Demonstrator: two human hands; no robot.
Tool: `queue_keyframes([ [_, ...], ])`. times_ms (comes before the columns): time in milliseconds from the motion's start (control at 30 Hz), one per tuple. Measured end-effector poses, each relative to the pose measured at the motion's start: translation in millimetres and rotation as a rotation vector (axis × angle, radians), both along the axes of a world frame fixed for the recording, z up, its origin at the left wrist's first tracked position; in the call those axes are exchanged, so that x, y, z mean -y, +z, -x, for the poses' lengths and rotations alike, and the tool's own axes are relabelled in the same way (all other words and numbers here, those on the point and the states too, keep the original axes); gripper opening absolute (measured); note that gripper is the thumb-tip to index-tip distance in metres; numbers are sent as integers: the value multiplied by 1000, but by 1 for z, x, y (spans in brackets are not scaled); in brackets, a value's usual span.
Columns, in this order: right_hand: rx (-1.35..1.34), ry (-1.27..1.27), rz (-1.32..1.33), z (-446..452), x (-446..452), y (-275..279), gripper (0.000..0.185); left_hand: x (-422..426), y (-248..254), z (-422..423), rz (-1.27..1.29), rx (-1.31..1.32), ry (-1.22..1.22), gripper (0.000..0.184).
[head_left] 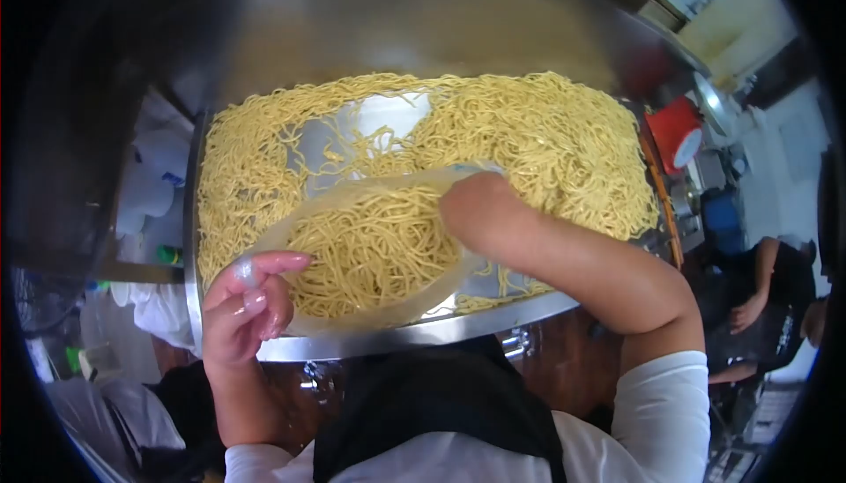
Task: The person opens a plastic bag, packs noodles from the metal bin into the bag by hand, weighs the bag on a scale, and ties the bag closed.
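Yellow noodles (564, 139) lie spread over a metal counter (326, 142). At the counter's near edge rests a clear plastic bag (405, 309) full of noodles. My left hand (249, 305) is at the bag's left side, index finger stretched over its rim and the other fingers curled; a silvery wrap is on one finger. What the curled fingers hold, if anything, I cannot make out. My right hand (483, 210) is at the bag's right side, bent at the wrist, with its fingers hidden.
A red scale (677, 135) stands right of the counter. A person (758, 307) in dark clothes is at the far right. White plastic containers (150, 174) stand at the left. A metal wall (397, 25) rises behind the noodles.
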State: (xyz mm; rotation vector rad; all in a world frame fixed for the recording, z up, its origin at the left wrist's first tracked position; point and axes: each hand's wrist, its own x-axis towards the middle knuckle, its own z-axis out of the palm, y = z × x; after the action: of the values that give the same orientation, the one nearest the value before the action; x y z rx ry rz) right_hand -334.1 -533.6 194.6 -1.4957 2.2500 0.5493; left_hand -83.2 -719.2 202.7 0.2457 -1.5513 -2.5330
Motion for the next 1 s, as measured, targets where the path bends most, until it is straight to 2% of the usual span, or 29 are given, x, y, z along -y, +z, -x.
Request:
queue_keyframes([
  [67,-58,150,219,-19,-5,16,14,-10,5,13,50,35,3,59],
  [133,20,258,505,-33,1,36,10,-24,9,22,75,63,42,62],
  [200,252,149,672,-38,14,58,8,-42,7,29,126,59,225,64],
  [267,607,13,953,-44,27,44,8,-58,4,33,168,73,386,67],
  [333,853,-58,994,-46,35,19,12,-69,-2,35,190,120,519,70],
  [367,982,-93,1000,-41,33,2,14,-73,-7,37,207,103,512,71],
  [433,738,51,768,-12,25,-61,16,-86,-17,39,242,86,506,72],
  [467,615,117,662,0,20,-78,17,-96,-19,42,304,159,570,73],
  [533,424,114,514,38,-13,-79,20,-113,-25,45,358,174,657,73],
  [633,251,209,469,62,-48,-77,19,-128,-32,52,397,158,762,73],
  [733,89,449,383,63,-71,-59,20,-131,-32,56,435,143,802,74],
  [833,274,477,514,61,-76,-36,21,-124,-42,50,571,252,572,83],
  [867,364,446,592,58,-74,-25,21,-134,-47,53,519,334,517,91],
  [933,548,387,709,39,-59,-9,22,-151,-62,77,793,405,363,97],
  [967,635,359,752,24,-49,-6,23,-153,-85,77,528,416,233,85],
  [1000,607,400,799,8,-44,0,21,-162,-84,89,686,456,324,71],
])
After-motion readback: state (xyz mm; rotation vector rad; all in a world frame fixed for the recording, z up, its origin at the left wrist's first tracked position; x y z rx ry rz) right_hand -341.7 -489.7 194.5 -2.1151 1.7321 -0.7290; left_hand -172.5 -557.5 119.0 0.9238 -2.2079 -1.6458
